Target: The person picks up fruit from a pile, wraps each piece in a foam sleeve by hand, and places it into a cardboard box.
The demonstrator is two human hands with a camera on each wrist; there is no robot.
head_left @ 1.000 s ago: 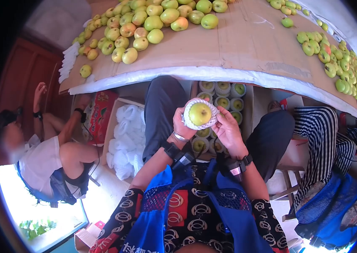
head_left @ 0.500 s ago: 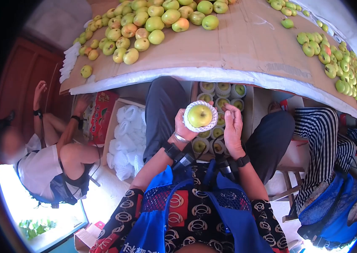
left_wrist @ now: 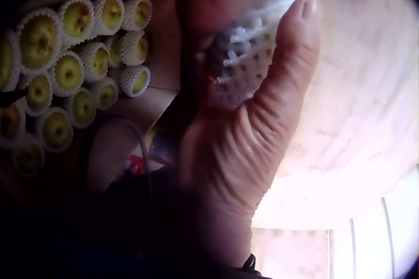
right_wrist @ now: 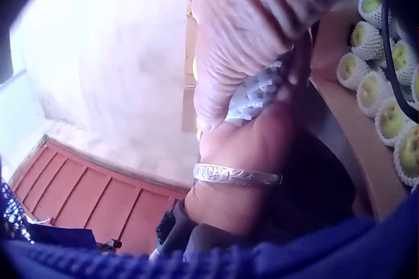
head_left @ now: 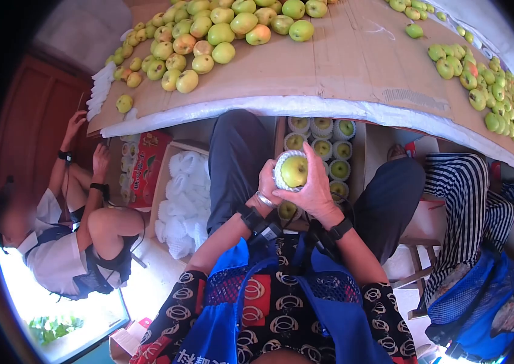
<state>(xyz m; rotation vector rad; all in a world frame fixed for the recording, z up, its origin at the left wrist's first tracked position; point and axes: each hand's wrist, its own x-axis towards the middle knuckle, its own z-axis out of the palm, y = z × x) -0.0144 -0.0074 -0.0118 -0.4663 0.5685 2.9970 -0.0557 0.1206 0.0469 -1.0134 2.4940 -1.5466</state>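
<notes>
A yellow-green apple (head_left: pixel 294 171) sits in a white foam net (head_left: pixel 279 170) between both hands, over the lap. My left hand (head_left: pixel 266 185), with a silver bracelet at its wrist, grips the net from the left. Around the right side of the apple curves my right hand (head_left: pixel 316 192), thumb below and fingers above. In the right wrist view the right hand (right_wrist: pixel 262 30) covers most of the apple, and a strip of net (right_wrist: pixel 252 99) shows above the left hand (right_wrist: pixel 243 151). The left wrist view shows the net (left_wrist: pixel 245 46) partly behind a thumb.
A carton of netted apples (head_left: pixel 340 169) lies beyond the hands, between the knees. White foam nets (head_left: pixel 182 200) fill a box at the left. Loose apples (head_left: pixel 201 26) lie on the cardboard-covered table (head_left: pixel 354 73). Another person (head_left: pixel 56 242) sits at the left, and striped trousers (head_left: pixel 460 200) show at the right.
The right hand, held apart from the apple half a second ago, has come in and grips it. The apple has shifted slightly right and down. The seated person's hands have moved.
</notes>
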